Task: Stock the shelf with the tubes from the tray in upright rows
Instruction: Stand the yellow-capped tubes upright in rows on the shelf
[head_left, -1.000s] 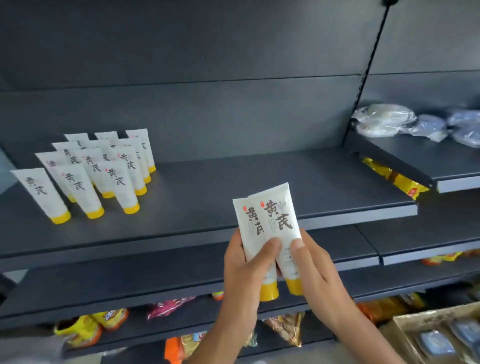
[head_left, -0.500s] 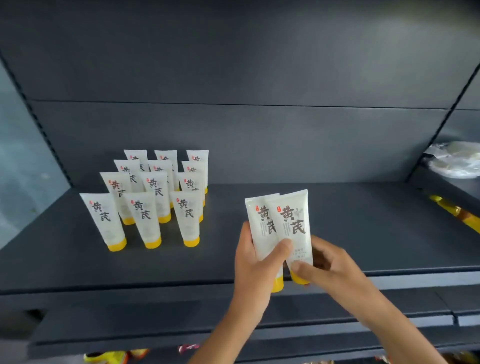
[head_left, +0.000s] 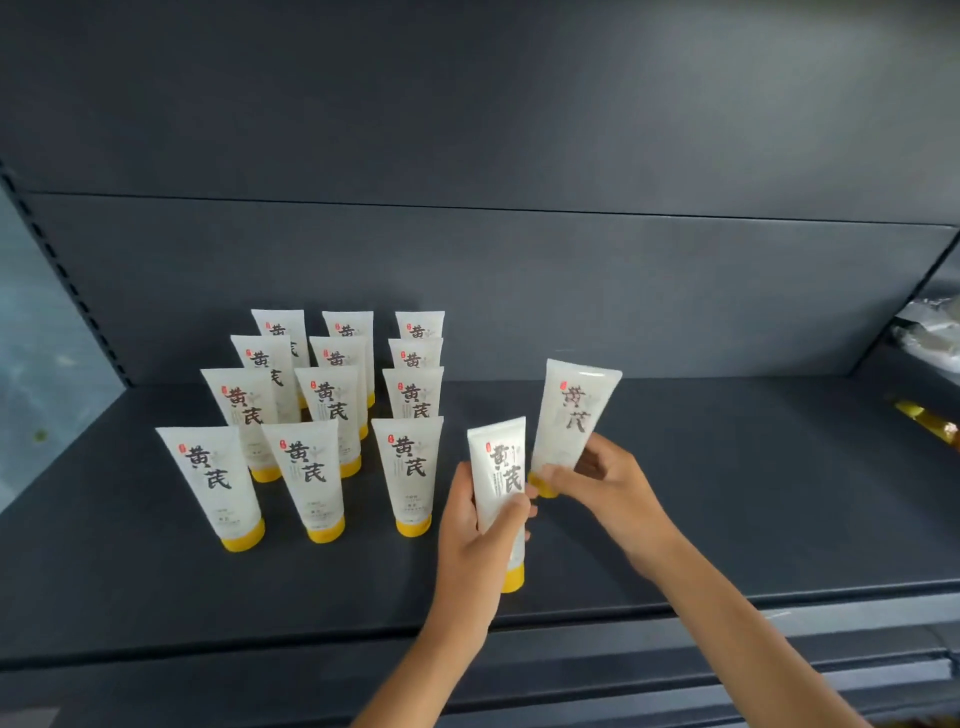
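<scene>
Tubes (head_left: 311, 467), twelve in all, stand cap-down on the dark shelf (head_left: 727, 493), three across and four deep. Just right of them the left hand (head_left: 470, 540) has its grip curled round a white tube (head_left: 500, 478), upright, yellow cap low. The right hand (head_left: 613, 483) has its grip pinched on a second tube (head_left: 574, 410) near the cap, held higher and slightly tilted

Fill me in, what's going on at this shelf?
A person is stocking a dark grey metal shelf with white plastic yellow-capped tubes. Twelve stand cap-down in three columns on its left side. The left hand grips one more tube; the right hand pinches another tube near its cap. Both are held roughly upright just right of the standing block.
</scene>
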